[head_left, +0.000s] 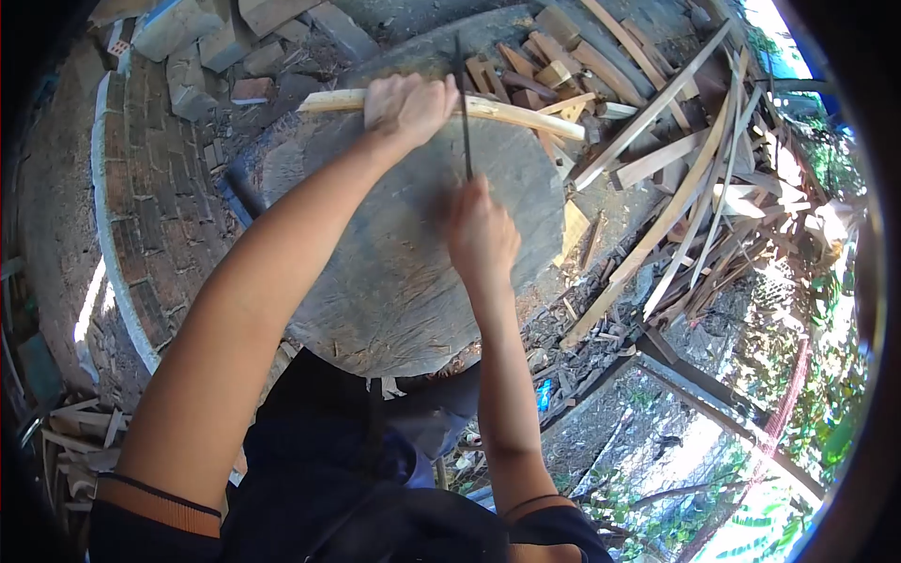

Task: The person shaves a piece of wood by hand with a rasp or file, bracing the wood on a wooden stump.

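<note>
A pale, slightly curved strip of wood (511,114) lies across the far part of a round tree-stump block (375,272). My left hand (410,108) is wrapped over this strip from above, left of its middle. Just to the right of those fingers, the long dark blade of a hand saw (466,136) crosses the strip, seen nearly edge-on. My right hand (481,233), smeared a little by motion, is closed around the saw's near end above the block. The handle is hidden inside that fist.
Wood offcuts (554,70) are heaped beyond the block, and long thin strips (699,188) lean at the right. Bricks and stone blocks (178,33) lie at the far left, beside a brick-paved strip (141,188). A metal frame (694,394) stands at the lower right.
</note>
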`<state>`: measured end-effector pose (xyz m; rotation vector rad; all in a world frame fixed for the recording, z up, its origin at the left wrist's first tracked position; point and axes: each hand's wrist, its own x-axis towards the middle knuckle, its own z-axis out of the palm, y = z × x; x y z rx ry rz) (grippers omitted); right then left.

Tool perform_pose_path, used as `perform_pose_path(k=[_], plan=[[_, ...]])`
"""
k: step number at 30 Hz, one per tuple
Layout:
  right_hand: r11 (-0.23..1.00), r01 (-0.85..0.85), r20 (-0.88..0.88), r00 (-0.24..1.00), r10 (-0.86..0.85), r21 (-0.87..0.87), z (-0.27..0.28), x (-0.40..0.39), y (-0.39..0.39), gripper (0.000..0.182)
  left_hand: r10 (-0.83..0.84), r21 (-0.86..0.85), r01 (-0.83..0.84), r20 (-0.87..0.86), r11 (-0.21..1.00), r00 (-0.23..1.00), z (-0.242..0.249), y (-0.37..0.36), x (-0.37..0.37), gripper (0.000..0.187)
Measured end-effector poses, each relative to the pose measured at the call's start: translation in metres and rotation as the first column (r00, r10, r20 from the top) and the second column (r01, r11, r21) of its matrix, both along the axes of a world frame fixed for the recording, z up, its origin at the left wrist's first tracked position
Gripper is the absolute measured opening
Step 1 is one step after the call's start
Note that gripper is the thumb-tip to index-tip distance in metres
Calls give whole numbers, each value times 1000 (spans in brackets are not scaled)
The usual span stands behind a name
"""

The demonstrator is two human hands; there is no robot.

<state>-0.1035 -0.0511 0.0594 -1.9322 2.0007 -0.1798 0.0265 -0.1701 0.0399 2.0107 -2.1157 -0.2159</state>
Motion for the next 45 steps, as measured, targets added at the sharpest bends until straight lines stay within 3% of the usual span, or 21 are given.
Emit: perform_pose_path(k=[4, 6, 8, 10, 16, 18, 19, 22, 25, 27, 28, 30, 33, 41, 42, 44, 45], plan=[[994, 17, 29, 999, -20, 105, 3, 1, 5, 19, 6, -7, -5, 41, 1000, 999, 2, 2, 1, 58], [997, -6, 12, 1000, 7, -74, -8, 12, -35, 17, -8, -14, 8, 28, 1000, 1000, 5, 2, -1, 57], [993, -1, 52, 999, 7, -122, -13, 19, -55, 17, 9, -124, -12, -25, 992, 1000, -3, 1, 1, 57], [987, 13, 76, 997, -1, -158, -7, 14, -48, 17, -6, -108, 3, -33, 994, 999, -2, 2, -2, 56], [992, 18, -5, 1000, -18, 123, 6, 3, 5, 17, -9, -40, 9, 11, 999, 1000, -2, 3, 2, 57], [997, -2, 33, 999, 5, -79, -6, 8, -23, 17, 3, -56, -3, -15, 998, 1000, 0, 2, 0, 57], [995, 9, 41, 999, -6, -95, -10, 11, -39, 17, -4, -124, 4, 2, 992, 1000, -1, 3, 0, 56], [980, -20, 46, 999, 29, -198, -12, 10, -48, 16, 2, -109, 0, 15, 994, 1000, -2, 2, 0, 56], [999, -7, 4, 1000, 8, -49, 4, -1, 6, 17, 4, -75, -3, 11, 997, 1000, 2, 2, 0, 57], [981, 30, -55, 998, -20, 193, 16, -6, 24, 17, 3, -25, -3, -3, 1000, 1000, 2, 1, 0, 57], [980, 29, -51, 999, -19, 199, 11, -4, 21, 17, 3, -18, -3, 2, 1000, 1000, 1, 3, 2, 57], [1000, -4, 38, 999, 5, -20, -2, -1, -6, 16, -1, -63, 1, 4, 998, 1000, 2, 2, 0, 57], [990, 4, 83, 997, 8, -141, -12, 16, -54, 18, 20, -92, -14, 62, 996, 998, 2, 1, -1, 56], [988, 70, 30, 997, -74, 139, 12, -5, 23, 18, -4, -107, 9, 46, 994, 999, -5, 1, 1, 57], [987, 75, 27, 996, -79, 142, 8, -3, 17, 18, -9, -104, 13, 44, 995, 999, -6, 4, 0, 57], [995, -28, -2, 1000, 28, -92, -7, 5, -23, 16, -7, -99, 12, 53, 995, 999, -1, 2, 0, 57], [995, -29, 3, 1000, 29, -100, -11, 9, -41, 16, -5, -107, 12, 58, 994, 998, 0, 0, 0, 57]])
